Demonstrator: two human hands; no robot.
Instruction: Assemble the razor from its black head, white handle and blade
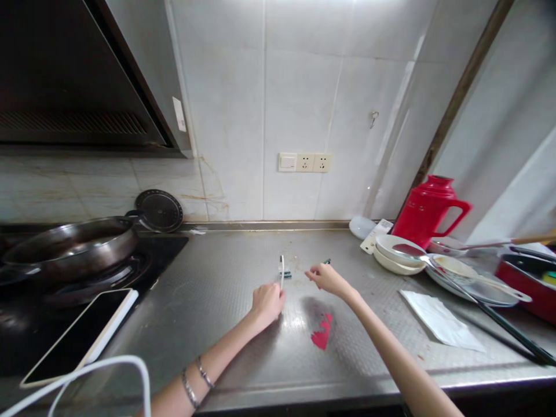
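My left hand (267, 304) is closed around a thin white strip (282, 271) that stands up from the fingers. Just beyond it, small dark green pieces (285, 274) lie on the steel counter (226, 347). To the right, my right hand (326, 278) hangs over the counter with its fingers bent together, pointing left. A short dark green tip (327, 262) shows behind its knuckles; whether the fingers grip it I cannot tell. Below the two hands, a ragged red scrap (321, 334) lies flat.
At the left, a pan (82, 246) sits on the black stove, with a phone (82, 339) and white cable (117, 360) in front. Stacked bowls (399, 263), a red thermos (428, 211), a white napkin (441, 320) and a red pot (521, 284) stand right.
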